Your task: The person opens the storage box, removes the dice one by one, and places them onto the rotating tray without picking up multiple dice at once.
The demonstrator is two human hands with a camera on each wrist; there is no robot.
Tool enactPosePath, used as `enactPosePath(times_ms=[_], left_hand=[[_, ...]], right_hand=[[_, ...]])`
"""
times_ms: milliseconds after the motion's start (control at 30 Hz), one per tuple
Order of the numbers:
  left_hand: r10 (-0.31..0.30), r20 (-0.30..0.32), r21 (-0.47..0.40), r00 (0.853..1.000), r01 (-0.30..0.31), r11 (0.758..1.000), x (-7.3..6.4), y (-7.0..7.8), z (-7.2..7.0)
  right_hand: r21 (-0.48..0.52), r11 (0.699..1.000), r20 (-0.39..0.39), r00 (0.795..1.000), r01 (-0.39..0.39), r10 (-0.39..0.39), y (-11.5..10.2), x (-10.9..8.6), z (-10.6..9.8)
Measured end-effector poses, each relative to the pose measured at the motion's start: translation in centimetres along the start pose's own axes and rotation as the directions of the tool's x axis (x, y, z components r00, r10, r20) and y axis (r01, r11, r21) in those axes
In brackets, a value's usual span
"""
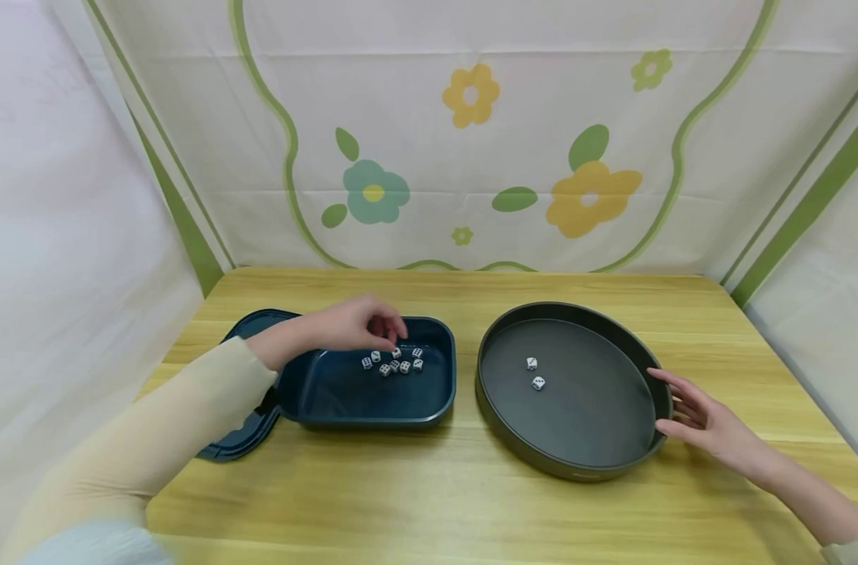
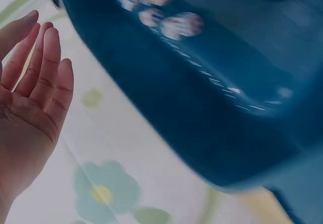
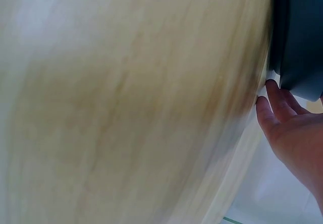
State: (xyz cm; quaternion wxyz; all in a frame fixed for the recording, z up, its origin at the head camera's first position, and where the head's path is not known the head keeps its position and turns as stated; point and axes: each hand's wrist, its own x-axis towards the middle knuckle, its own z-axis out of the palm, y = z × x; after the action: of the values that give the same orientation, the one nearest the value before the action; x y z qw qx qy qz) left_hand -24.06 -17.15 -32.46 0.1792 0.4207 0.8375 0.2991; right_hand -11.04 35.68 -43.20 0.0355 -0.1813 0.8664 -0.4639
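The left hand [image 1: 358,323], grip loose, is hovering over dice [image 1: 405,367]; crowding could cause fumbles. The right hand [image 1: 718,430], uncurled, is touching the round pan [image 1: 584,424].

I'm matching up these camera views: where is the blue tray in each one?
Head: blue tray, just left of centre, below mid-height.
Left wrist: large, across the upper right, cut off by the frame.
Right wrist: not in it.
Shared landmark, head and left wrist only: the teal flower.
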Motion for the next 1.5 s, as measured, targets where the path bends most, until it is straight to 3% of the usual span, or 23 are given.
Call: enactPosePath(times_ms=[133, 267, 600, 1267, 1500], left_hand=[[-0.083, -0.032, 0.013, 0.996, 0.084, 0.996, -2.2, -1.6, 0.3], [-0.158, -0.034, 0.045, 0.987, 0.159, 0.986, -3.5, -3.2, 0.9], [-0.238, -0.025, 0.088, 0.971, 0.240, 0.967, -3.5, -5.5, 1.9], [-0.223, 0.014, 0.059, 0.975, 0.221, 0.973, -2.8, -6.9, 2.8], [-0.235, 0.009, 0.052, 0.972, 0.235, 0.971, -2.9, -5.7, 2.2]], right_hand=[[-0.007, 1.000, 0.000, 1.000, 0.001, -0.001, 0.1, -0.1, -0.2], [-0.011, 1.000, -0.001, 1.000, -0.004, 0.004, 0.1, -0.2, -0.4], [-0.010, 1.000, -0.010, 1.000, 0.004, -0.004, 0.3, -0.4, -0.2], [-0.007, 1.000, -0.003, 1.000, 0.006, -0.006, -0.2, 0.1, -0.2], [-0.015, 1.000, -0.002, 1.000, -0.006, 0.006, -0.2, -0.1, -0.2]])
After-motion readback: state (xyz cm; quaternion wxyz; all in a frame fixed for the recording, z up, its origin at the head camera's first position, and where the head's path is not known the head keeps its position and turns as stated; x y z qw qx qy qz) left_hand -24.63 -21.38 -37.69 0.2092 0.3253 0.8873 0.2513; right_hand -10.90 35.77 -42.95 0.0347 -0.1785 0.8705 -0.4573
